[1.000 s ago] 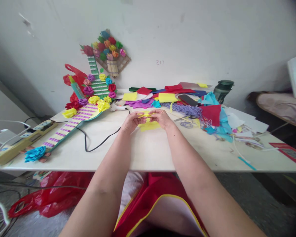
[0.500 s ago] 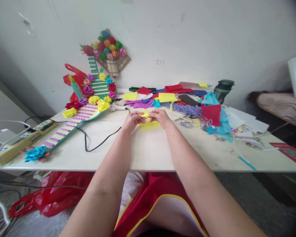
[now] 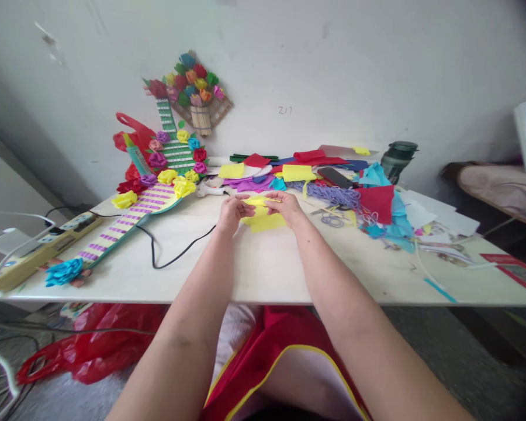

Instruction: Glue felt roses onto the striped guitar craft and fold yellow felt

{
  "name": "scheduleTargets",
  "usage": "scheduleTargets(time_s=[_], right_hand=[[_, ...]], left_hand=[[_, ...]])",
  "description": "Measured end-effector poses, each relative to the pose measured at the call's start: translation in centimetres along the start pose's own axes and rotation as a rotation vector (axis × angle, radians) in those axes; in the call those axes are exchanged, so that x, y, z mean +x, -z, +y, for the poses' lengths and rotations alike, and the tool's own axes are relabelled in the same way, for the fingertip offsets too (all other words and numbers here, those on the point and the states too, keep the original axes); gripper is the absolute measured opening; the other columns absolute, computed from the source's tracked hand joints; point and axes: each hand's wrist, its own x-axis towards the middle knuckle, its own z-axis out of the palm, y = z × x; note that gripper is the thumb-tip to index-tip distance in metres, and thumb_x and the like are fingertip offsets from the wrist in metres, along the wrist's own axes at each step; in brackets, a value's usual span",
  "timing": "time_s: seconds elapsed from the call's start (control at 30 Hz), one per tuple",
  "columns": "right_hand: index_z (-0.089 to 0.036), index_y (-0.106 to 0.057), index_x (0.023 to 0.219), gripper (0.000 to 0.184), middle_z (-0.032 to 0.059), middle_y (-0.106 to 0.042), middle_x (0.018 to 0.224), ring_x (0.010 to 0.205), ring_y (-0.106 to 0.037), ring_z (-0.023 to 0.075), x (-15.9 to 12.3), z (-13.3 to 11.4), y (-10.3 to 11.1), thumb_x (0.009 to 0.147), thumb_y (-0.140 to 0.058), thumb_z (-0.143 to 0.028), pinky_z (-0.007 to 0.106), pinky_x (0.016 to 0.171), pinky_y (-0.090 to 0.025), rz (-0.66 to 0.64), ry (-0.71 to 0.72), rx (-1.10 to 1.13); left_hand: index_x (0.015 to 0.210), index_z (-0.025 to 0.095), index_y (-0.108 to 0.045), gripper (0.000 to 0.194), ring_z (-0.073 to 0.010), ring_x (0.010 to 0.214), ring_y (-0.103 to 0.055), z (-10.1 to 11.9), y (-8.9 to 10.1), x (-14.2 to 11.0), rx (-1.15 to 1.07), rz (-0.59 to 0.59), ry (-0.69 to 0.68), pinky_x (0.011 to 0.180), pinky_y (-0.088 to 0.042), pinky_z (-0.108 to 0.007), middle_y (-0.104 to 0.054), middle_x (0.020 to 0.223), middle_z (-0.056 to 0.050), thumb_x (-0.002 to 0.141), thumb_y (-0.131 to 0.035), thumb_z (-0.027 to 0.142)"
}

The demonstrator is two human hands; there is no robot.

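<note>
Both my hands meet over the middle of the table, pinching a small piece of yellow crepe paper point(image 3: 258, 202) between them. My left hand point(image 3: 234, 213) grips its left end with thumb and fingers together. At the other end, my right hand point(image 3: 286, 207) pinches the piece the same way. Beneath my fingers, a flat yellow sheet point(image 3: 266, 223) lies on the tabletop. Where the held piece ends and the sheet begins is hard to tell.
A guitar-shaped craft point(image 3: 129, 217) with paper flowers leans at left, near a power strip point(image 3: 56, 240). A glue gun point(image 3: 211, 190) lies behind my hands. Coloured paper, purple yarn point(image 3: 328, 194), scissors point(image 3: 324, 210) and a dark bottle point(image 3: 397, 161) sit at back right. A black cable point(image 3: 175, 257) crosses the left.
The yellow piece between my hands looks more spread out and flatter, and my left fingers have shifted slightly. Both hands stay in nearly the same place.
</note>
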Motion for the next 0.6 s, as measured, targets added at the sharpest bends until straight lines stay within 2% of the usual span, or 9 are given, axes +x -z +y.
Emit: scheduleTargets(time_s=[0.17, 0.27, 0.43, 0.6], right_hand=[[-0.015, -0.062, 0.08, 0.029, -0.0029, -0.062, 0.06, 0.045, -0.053, 0.0068, 0.2, 0.4, -0.3, 0.056, -0.075, -0.025, 0.024, 0.053, -0.05, 0.023, 0.045, 0.03], [-0.015, -0.061, 0.079, 0.029, -0.0035, -0.061, 0.061, 0.045, -0.052, 0.0067, 0.4, 0.9, -0.8, 0.056, -0.074, -0.027, 0.024, 0.052, -0.05, 0.042, 0.079, 0.032], [-0.016, -0.062, 0.081, 0.028, -0.0047, -0.061, 0.063, 0.045, -0.052, 0.0055, 0.4, 1.3, -1.4, 0.058, -0.073, -0.028, 0.022, 0.051, -0.049, 0.026, 0.11, 0.005], [-0.015, -0.061, 0.08, 0.025, -0.0045, -0.061, 0.063, 0.047, -0.053, 0.0058, 0.2, 1.0, -1.5, 0.061, -0.073, -0.027, 0.022, 0.052, -0.05, 0.016, 0.079, -0.005]], left_hand=[[0.082, 0.014, -0.053, 0.044, -0.0135, 0.045, -0.059, 0.3, -0.4, -0.2, -0.045, 0.059, 0.06, 0.05, -0.046, -0.024, -0.064, 0.054, -0.003, 0.067, -0.062, 0.055], [0.074, 0.014, -0.053, 0.05, -0.0123, 0.043, -0.057, 0.0, -0.7, -0.3, 0.028, 0.004, 0.118, 0.046, -0.045, -0.023, -0.064, 0.055, -0.004, 0.063, -0.065, 0.061], [0.066, 0.011, -0.058, 0.045, -0.0088, 0.041, -0.052, -1.0, -0.4, -0.2, 0.115, -0.149, 0.073, 0.045, -0.042, -0.021, -0.063, 0.056, -0.005, 0.065, -0.068, 0.054], [0.062, 0.01, -0.058, 0.041, -0.0077, 0.041, -0.051, -1.1, 0.0, 0.0, 0.181, -0.181, 0.024, 0.043, -0.039, -0.02, -0.061, 0.054, -0.003, 0.065, -0.069, 0.05]])
